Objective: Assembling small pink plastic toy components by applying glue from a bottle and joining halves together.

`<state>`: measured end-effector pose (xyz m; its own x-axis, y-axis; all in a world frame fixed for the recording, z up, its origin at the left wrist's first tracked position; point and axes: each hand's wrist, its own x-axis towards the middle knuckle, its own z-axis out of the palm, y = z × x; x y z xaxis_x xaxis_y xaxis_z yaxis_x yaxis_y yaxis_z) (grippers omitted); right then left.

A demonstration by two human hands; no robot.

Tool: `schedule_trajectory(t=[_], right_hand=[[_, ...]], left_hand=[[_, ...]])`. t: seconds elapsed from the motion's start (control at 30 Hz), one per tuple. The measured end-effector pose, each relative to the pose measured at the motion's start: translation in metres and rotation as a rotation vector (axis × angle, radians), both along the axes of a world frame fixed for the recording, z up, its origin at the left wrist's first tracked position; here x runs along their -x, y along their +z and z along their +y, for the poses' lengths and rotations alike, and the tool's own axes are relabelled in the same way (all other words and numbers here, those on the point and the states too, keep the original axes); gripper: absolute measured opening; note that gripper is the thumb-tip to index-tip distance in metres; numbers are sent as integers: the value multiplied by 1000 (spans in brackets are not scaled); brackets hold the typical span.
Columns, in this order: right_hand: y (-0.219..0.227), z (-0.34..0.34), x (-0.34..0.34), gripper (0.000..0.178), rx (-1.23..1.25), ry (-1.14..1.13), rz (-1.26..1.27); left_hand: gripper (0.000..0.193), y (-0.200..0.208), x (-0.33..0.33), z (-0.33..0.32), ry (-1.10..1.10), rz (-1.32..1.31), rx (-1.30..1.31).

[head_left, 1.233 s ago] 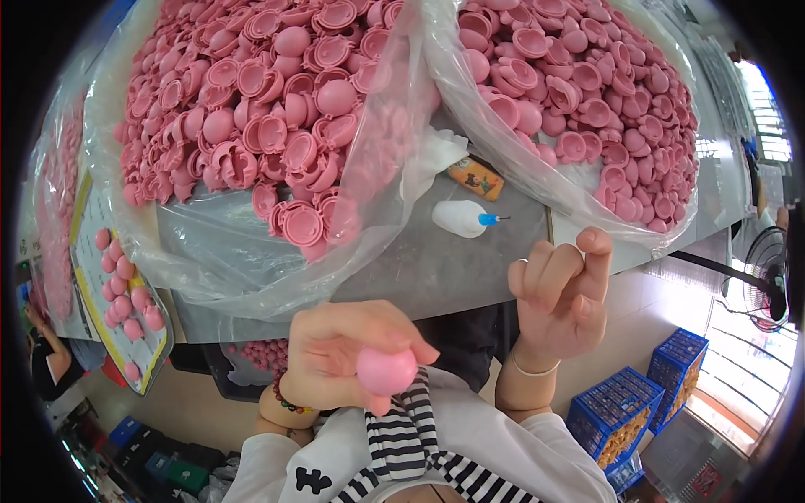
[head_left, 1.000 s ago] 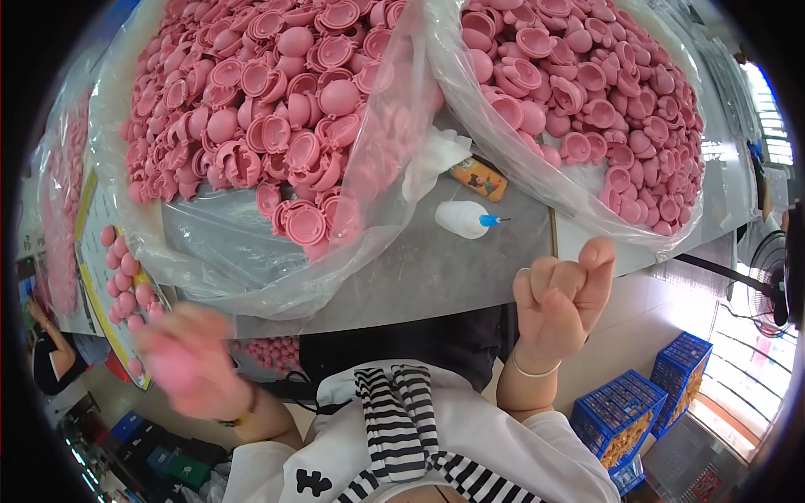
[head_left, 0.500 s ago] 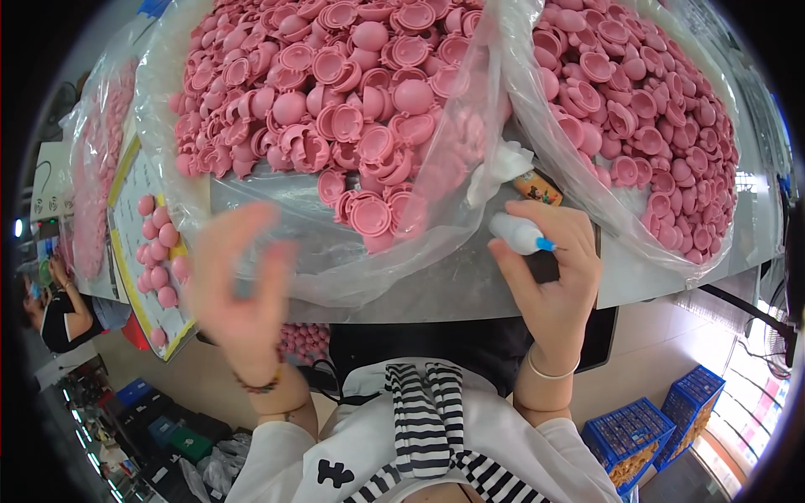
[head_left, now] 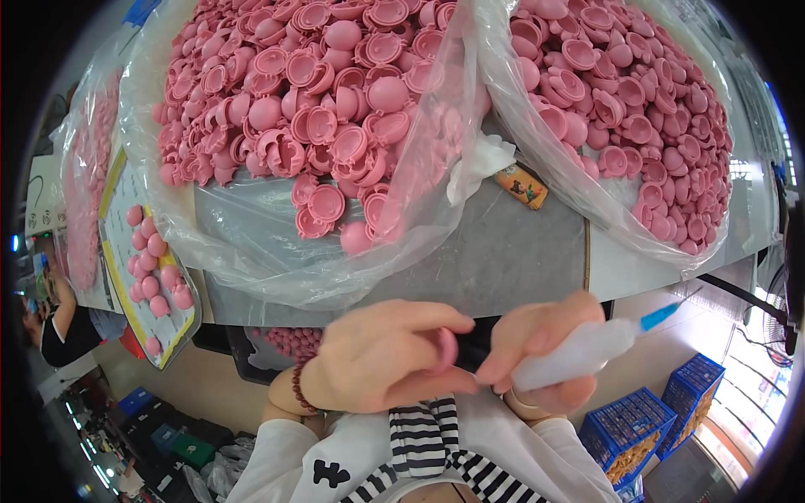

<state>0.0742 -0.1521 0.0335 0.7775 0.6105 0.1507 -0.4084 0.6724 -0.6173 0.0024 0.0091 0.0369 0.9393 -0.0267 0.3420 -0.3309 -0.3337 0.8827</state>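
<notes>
My left hand is curled around a small pink plastic half-shell, mostly hidden by the fingers. Close beside it, in front of my chest, my right hand grips a white squeeze bottle. The bottle tilts so that its blue needle tip points up and to the right. Beyond my hands, a large clear plastic bag lies spread on the grey table, heaped with pink half-shells. A second heap of pink shells sits in another bag at the right.
On the table lie a crumpled white tissue and a small orange printed container. At the left is a yellow-edged board with several closed pink balls. Blue crates stand on the floor at lower right. Another person works at far left.
My left hand has come from the near edge of the bag to my chest and now has a pink half-shell. My right hand has drawn back with the bottle, whose tip now points outward.
</notes>
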Motion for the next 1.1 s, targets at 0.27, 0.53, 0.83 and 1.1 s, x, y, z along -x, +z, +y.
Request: schedule_trajectory(t=[0.27,0.53,0.83,1.1], right_hand=[[-15,-7,-1,41,281,-94,-283],[-15,-15,-29,48,204,-456,-749],[5,-5,-16,63,496,-596,-1085],[3,-4,-15,63,487,-611,-1065]], left_hand=[[30,-12,-4,-10,-25,196,451],[43,-8,-5,-21,-29,323,999],[44,-16,0,-19,50,267,908],[42,-17,0,-18,44,268,913]])
